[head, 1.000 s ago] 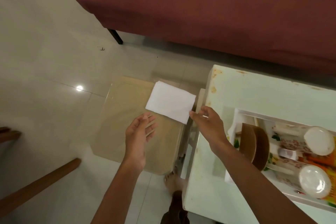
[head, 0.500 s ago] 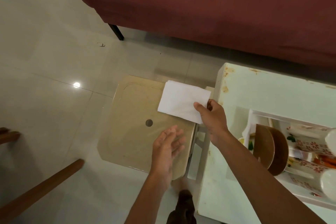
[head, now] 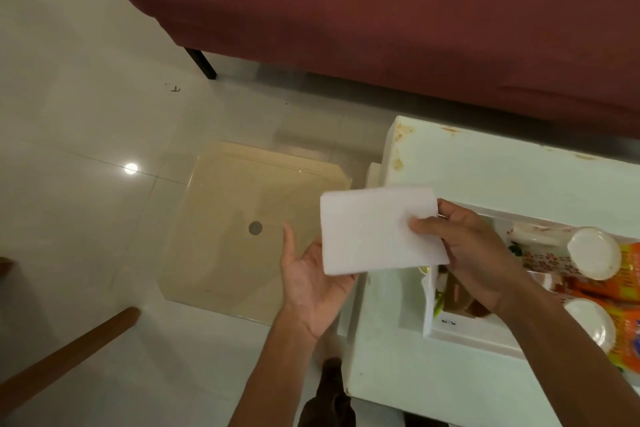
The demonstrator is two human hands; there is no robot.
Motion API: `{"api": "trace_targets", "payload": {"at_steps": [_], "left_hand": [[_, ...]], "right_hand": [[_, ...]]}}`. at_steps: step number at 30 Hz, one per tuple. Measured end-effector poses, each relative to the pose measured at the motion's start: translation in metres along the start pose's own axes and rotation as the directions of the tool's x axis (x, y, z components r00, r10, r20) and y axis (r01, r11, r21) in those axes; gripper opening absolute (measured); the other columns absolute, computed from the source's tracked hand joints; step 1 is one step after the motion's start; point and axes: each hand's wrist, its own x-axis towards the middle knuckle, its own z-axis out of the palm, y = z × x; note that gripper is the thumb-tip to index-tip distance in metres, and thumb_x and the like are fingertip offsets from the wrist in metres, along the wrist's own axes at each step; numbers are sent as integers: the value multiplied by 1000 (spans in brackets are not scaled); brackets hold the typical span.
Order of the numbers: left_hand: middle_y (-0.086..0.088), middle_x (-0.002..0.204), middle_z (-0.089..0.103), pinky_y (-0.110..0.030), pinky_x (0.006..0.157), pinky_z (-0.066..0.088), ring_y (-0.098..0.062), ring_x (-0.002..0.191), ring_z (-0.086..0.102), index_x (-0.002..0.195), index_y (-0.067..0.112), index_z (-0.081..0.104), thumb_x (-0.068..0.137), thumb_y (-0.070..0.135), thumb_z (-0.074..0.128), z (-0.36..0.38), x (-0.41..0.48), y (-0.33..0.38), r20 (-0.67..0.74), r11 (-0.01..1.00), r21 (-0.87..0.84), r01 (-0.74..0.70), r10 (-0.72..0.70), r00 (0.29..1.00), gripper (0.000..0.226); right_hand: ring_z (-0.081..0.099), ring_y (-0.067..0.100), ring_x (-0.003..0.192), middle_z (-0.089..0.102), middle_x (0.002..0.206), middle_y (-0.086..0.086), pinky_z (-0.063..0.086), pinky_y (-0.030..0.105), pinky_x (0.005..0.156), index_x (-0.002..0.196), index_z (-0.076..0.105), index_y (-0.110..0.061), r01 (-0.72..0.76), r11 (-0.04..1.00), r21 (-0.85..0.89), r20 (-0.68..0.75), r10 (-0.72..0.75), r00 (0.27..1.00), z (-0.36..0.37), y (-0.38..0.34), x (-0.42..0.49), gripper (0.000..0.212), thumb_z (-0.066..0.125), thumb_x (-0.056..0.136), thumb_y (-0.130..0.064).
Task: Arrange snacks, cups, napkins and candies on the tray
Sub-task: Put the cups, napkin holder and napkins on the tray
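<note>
My right hand (head: 474, 256) pinches a folded white napkin (head: 374, 232) by its right edge, thumb on top, and holds it in the air over the table's left edge. My left hand (head: 311, 274) lies palm up with relaxed fingers under the napkin's lower left corner; whether it touches the napkin I cannot tell. At the right a white tray (head: 464, 333) sits on the pale table (head: 502, 177). In the tray lie paper cups (head: 594, 253) on their sides, orange snack packets (head: 623, 319) and a brown bowl (head: 460, 302), partly hidden by my right wrist.
A beige plastic stool (head: 242, 232) stands on the tiled floor left of the table. A maroon sofa (head: 381, 10) runs along the back. A wooden bar (head: 65, 360) slants in at the lower left. My foot (head: 332, 374) shows below the table edge.
My right hand has carried the napkin rightward toward the table and tray. My left hand has turned palm up and come in under the napkin. The camera has shifted.
</note>
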Motion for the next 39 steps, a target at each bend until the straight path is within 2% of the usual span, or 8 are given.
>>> {"api": "trace_targets", "payload": {"at_steps": [6, 13, 19, 22, 25, 27, 32, 39], "left_hand": [[-2, 109, 76, -33, 78, 61, -24, 106, 70, 118, 21, 68, 92, 32, 68, 48, 1, -43, -19, 631, 764, -137, 234, 972, 29], [9, 95, 75, -12, 59, 55, -6, 83, 72, 106, 27, 69, 94, 27, 66, 71, -9, -108, 9, 339, 908, -246, 571, 821, 13], [4, 101, 77, -22, 80, 58, -4, 94, 72, 103, 39, 70, 93, 62, 39, 81, -22, -129, 25, 575, 801, -167, 247, 969, 40], [2, 127, 71, -35, 109, 44, -11, 122, 63, 133, 30, 60, 90, 73, 25, 76, -22, -125, 19, 727, 686, -40, 37, 999, 71], [-8, 129, 68, -33, 107, 42, -12, 111, 68, 135, 19, 61, 91, 75, 20, 73, -18, -120, 67, 785, 619, 36, -99, 993, 82], [-7, 128, 68, -34, 109, 40, -6, 98, 69, 133, 19, 64, 91, 75, 22, 73, -14, -121, 53, 773, 631, 58, -117, 992, 82], [9, 139, 62, -33, 116, 34, -5, 132, 52, 139, 23, 57, 91, 73, 28, 80, -9, -134, 5, 619, 782, 71, -120, 993, 76], [19, 108, 68, -27, 102, 41, -10, 119, 58, 106, 34, 68, 103, 47, 39, 90, 8, -153, -108, 588, 809, -1, 151, 983, 31]], "right_hand": [[62, 2, 86, 66, 98, -18, 46, 17, 59, 107, 58, -34, 22, 917, -397, -293, -150, 944, -32, 16, -14, 33, 75, 80, -41], [55, -9, 73, 61, 84, -13, 41, 0, 55, 100, 57, -25, 172, 792, -586, -444, -491, 750, -29, 47, -32, 28, 77, 81, -31], [56, -5, 100, 53, 114, -20, 46, 4, 79, 139, 51, -19, 339, 698, -631, -197, -567, 800, -18, 67, -49, 45, 55, 98, -37], [58, 2, 108, 60, 119, -14, 47, 11, 86, 137, 51, -18, 374, 703, -605, -153, -563, 812, -30, 76, -51, 43, 56, 98, -35], [60, -10, 95, 63, 98, -21, 48, 7, 79, 121, 59, -18, 396, 724, -565, -153, -563, 812, -43, 78, -51, 33, 66, 93, -34], [61, -10, 84, 63, 84, -22, 43, 3, 66, 105, 62, -19, 397, 738, -545, -164, -558, 814, -52, 80, -51, 21, 70, 90, -29], [58, 3, 67, 62, 76, -8, 38, 6, 56, 96, 63, -13, 248, 747, -617, -327, -530, 782, -77, 84, -55, 7, 65, 93, -18], [59, 13, 76, 67, 89, 2, 33, 7, 56, 92, 64, -8, 66, 725, -686, -500, -534, 682, -107, 77, -50, 12, 70, 87, -16]]}}
